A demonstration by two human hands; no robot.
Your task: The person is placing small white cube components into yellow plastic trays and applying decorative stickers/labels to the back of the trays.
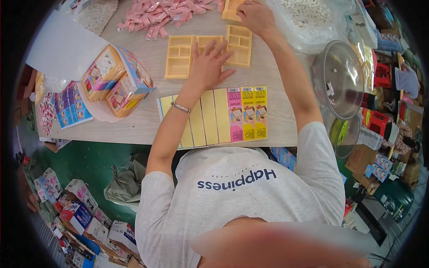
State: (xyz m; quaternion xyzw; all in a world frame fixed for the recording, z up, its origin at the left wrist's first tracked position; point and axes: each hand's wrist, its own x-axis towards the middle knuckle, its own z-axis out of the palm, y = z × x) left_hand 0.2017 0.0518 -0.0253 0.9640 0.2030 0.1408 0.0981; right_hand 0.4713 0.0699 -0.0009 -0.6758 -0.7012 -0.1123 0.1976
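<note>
Three pale yellow compartment trays stand side by side on the table: a left tray (179,60), a middle tray (206,41) and a right tray (239,44). My left hand (208,64) lies over the middle tray with its fingers spread, hiding much of it. Beyond the right tray, my right hand (256,18) has its fingers closed on the edge of another yellow tray (230,11), partly cut off by the picture's rim. Below my left hand lies a row of overlapping cards (208,118), plain yellow at left, printed pink and yellow at right.
Small pink packets (156,18) are heaped at the far side. White pieces (308,12) fill a clear bag at far right, near a clear plastic bowl (338,76). Display boxes (129,91) stand at left. Cartons (85,210) crowd the floor; another person (407,80) is at right.
</note>
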